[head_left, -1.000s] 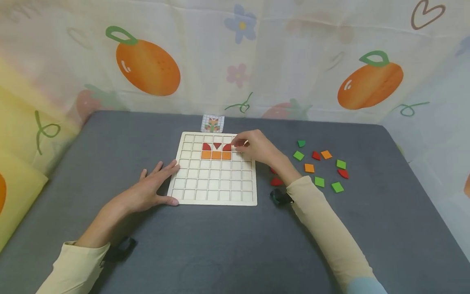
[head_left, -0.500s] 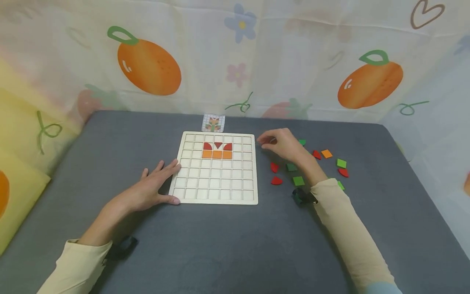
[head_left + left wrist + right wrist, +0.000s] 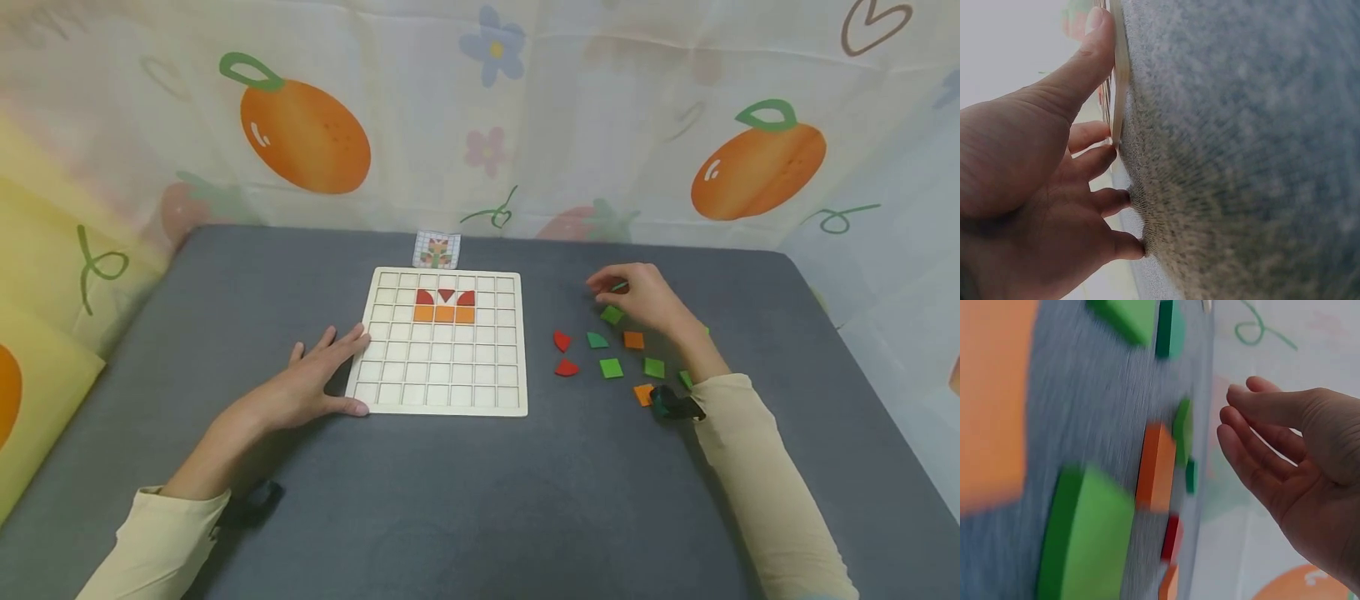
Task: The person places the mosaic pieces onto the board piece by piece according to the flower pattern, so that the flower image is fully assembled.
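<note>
Bracing the pale wooden grid board point(image 3: 442, 400), the flat left hand point(image 3: 311, 387) held steady; the loosely open, empty right hand point(image 3: 637, 298) needed a clean pinch on one green tile point(image 3: 611, 315).

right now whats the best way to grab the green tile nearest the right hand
Judging by its pose, pinch the green tile across two opposite edges, coming from above. It lies flat and thin on the grey table, clear of its neighbours, with the right hand hovering just behind it.
</note>
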Demonstrator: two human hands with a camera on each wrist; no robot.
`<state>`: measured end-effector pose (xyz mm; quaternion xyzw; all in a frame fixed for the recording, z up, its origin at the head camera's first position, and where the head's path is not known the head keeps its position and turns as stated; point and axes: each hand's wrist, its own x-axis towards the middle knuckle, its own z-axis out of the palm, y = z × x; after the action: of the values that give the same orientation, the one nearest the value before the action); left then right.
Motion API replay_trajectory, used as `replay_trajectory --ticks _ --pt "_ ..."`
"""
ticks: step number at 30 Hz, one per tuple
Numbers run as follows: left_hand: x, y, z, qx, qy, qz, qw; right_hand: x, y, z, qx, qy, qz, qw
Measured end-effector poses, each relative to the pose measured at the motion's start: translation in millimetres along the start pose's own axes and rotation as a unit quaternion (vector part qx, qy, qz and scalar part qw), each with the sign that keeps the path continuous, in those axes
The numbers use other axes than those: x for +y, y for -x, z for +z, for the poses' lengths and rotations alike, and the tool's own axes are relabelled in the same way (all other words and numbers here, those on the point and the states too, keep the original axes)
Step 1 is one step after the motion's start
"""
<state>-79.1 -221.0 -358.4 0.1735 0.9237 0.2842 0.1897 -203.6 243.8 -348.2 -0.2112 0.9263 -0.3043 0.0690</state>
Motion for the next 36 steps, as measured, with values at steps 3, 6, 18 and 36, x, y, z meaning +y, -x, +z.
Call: replay_trajectory --ticks 3,6,18,36 --pt "-0.2 -0.4 0.6 0.001 0.002 0.003 1.0000 8.2 10.0 -8.1 0.002 0.014 0.016 1.000" --pt "-0.1 -0.5 1.0 0.002 0.004 0.001 1.0000 16.2 19.5 -14.8 0.008 0.023 0.034 0.999" --pt "-2.0 1.1 0.1 0.003 0.007 0.003 1.0000 51.3 52.2 -38.9 -0.013 0.039 0.106 0.994" --pt "-2.6 -1.1 1.1 0.002 0.002 -0.005 1.0000 64.7 62.0 -37.9 0.026 0.056 0.099 0.993"
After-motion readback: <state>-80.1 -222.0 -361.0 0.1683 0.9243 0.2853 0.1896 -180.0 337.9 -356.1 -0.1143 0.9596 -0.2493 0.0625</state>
